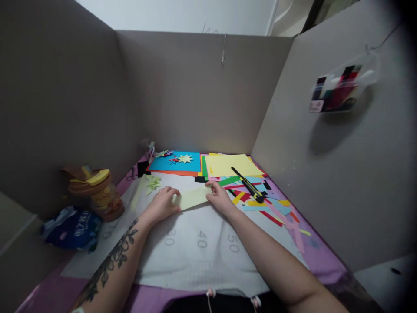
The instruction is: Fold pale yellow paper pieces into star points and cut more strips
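Note:
A pale yellow-green paper strip [194, 198] is held between my two hands over the white mat [185, 261]. My left hand [164, 202] pinches its left end, thumb and fingers closed on the paper. At the right end, my right hand [220, 198] grips the strip between thumb and fingers. Green folded paper pieces [152, 183] lie just beyond my left hand. A black and yellow cutter knife [249, 186] rests on coloured strips to the right of my right hand.
Paper stars [185, 159] lie on blue paper [159, 164] at the back, beside yellow sheets [233, 165]. A brown cup [106, 200] and a blue packet [73, 228] stand at left. Grey panels [202, 95] enclose the table; a plastic bag [342, 89] hangs at right.

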`<control>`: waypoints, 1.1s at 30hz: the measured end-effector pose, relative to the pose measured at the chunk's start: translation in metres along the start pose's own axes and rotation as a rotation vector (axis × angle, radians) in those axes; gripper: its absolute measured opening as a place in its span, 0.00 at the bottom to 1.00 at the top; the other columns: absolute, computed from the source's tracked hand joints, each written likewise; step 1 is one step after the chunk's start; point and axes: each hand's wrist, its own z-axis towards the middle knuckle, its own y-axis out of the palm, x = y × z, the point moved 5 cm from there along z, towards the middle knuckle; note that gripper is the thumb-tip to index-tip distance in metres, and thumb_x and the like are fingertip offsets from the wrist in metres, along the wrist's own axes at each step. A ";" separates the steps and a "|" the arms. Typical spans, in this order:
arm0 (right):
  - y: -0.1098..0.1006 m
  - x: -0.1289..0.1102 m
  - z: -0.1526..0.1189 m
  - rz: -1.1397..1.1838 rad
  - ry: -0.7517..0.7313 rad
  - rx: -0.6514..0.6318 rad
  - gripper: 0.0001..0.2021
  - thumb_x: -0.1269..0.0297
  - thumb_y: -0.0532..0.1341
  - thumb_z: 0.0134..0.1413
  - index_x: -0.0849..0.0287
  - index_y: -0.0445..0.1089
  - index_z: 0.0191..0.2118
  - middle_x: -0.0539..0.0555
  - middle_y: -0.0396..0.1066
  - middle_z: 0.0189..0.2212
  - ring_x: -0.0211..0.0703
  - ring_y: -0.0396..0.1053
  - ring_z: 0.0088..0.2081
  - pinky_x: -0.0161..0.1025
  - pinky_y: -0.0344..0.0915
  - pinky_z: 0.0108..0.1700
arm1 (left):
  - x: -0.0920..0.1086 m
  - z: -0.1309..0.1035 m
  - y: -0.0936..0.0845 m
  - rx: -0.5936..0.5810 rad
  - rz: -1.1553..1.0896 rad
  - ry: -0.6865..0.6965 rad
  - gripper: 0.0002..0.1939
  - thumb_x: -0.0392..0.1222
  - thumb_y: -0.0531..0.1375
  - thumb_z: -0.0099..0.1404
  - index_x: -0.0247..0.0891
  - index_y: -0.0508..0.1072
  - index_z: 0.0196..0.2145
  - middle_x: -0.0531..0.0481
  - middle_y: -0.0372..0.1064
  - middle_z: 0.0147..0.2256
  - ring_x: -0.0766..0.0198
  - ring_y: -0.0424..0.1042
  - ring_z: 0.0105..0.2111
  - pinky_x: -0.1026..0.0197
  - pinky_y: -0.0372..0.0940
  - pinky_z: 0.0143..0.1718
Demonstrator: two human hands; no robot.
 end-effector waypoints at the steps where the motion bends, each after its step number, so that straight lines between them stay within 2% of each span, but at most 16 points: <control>1: 0.000 0.000 0.000 -0.007 -0.006 -0.010 0.19 0.72 0.55 0.36 0.56 0.65 0.40 0.49 0.64 0.33 0.36 0.61 0.28 0.33 0.61 0.29 | 0.002 -0.001 0.001 -0.027 -0.002 0.006 0.24 0.44 0.64 0.47 0.44 0.71 0.44 0.45 0.65 0.45 0.51 0.64 0.47 0.56 0.57 0.46; 7: -0.002 0.003 0.001 -0.078 -0.020 -0.049 0.17 0.72 0.55 0.35 0.57 0.67 0.37 0.46 0.62 0.26 0.35 0.58 0.24 0.32 0.56 0.27 | 0.009 -0.003 0.005 -0.073 0.012 0.038 0.24 0.45 0.66 0.44 0.43 0.71 0.41 0.45 0.67 0.45 0.49 0.64 0.46 0.56 0.58 0.44; 12: -0.004 0.003 0.003 -0.107 -0.034 -0.060 0.04 0.71 0.58 0.36 0.59 0.64 0.25 0.45 0.59 0.20 0.35 0.56 0.24 0.32 0.52 0.27 | 0.008 -0.004 0.006 -0.100 0.010 0.033 0.24 0.46 0.66 0.45 0.41 0.70 0.41 0.45 0.68 0.42 0.50 0.66 0.43 0.57 0.59 0.41; 16: -0.009 0.003 0.006 -0.031 -0.064 0.009 0.06 0.68 0.61 0.39 0.58 0.61 0.24 0.45 0.59 0.22 0.36 0.56 0.25 0.33 0.53 0.28 | 0.005 -0.003 0.004 -0.065 0.029 0.048 0.25 0.46 0.66 0.46 0.40 0.69 0.43 0.44 0.68 0.44 0.50 0.65 0.45 0.58 0.59 0.43; 19: -0.012 0.004 0.006 0.024 -0.074 0.039 0.09 0.64 0.62 0.42 0.58 0.59 0.24 0.45 0.57 0.21 0.35 0.56 0.25 0.32 0.53 0.28 | 0.000 -0.002 0.001 -0.047 0.040 0.054 0.21 0.46 0.65 0.47 0.39 0.70 0.40 0.45 0.67 0.43 0.52 0.65 0.44 0.59 0.59 0.41; 22: -0.010 0.004 0.006 0.045 -0.056 -0.038 0.11 0.60 0.61 0.46 0.59 0.60 0.24 0.45 0.58 0.20 0.35 0.56 0.24 0.32 0.53 0.28 | -0.006 0.000 0.000 -0.060 0.060 0.026 0.11 0.42 0.62 0.50 0.38 0.71 0.33 0.47 0.69 0.37 0.57 0.67 0.37 0.62 0.58 0.35; 24: -0.006 0.006 0.005 0.057 -0.015 -0.154 0.10 0.59 0.61 0.46 0.60 0.63 0.26 0.46 0.61 0.22 0.35 0.59 0.25 0.32 0.56 0.29 | -0.009 0.001 -0.001 -0.069 0.056 0.008 0.07 0.40 0.60 0.51 0.37 0.72 0.30 0.49 0.68 0.33 0.60 0.67 0.32 0.63 0.57 0.32; 27: -0.002 0.008 0.003 -0.002 -0.008 -0.290 0.07 0.66 0.64 0.40 0.60 0.70 0.29 0.48 0.66 0.27 0.37 0.63 0.29 0.33 0.60 0.32 | -0.012 0.004 -0.002 -0.027 0.031 0.005 0.05 0.39 0.60 0.52 0.37 0.72 0.28 0.50 0.68 0.32 0.62 0.66 0.31 0.63 0.57 0.32; 31: -0.007 0.006 0.004 -0.143 -0.121 -0.240 0.06 0.75 0.62 0.37 0.60 0.73 0.25 0.52 0.68 0.32 0.40 0.66 0.34 0.36 0.62 0.38 | -0.017 0.005 -0.007 0.055 0.010 -0.007 0.04 0.38 0.60 0.52 0.38 0.72 0.28 0.49 0.68 0.34 0.61 0.67 0.33 0.63 0.59 0.36; 33: -0.008 0.005 0.003 -0.189 -0.159 -0.229 0.08 0.78 0.60 0.37 0.60 0.74 0.25 0.53 0.68 0.32 0.41 0.67 0.35 0.38 0.63 0.40 | -0.018 0.005 -0.007 0.030 0.003 0.006 0.05 0.38 0.60 0.52 0.38 0.74 0.29 0.48 0.68 0.35 0.60 0.67 0.34 0.62 0.60 0.37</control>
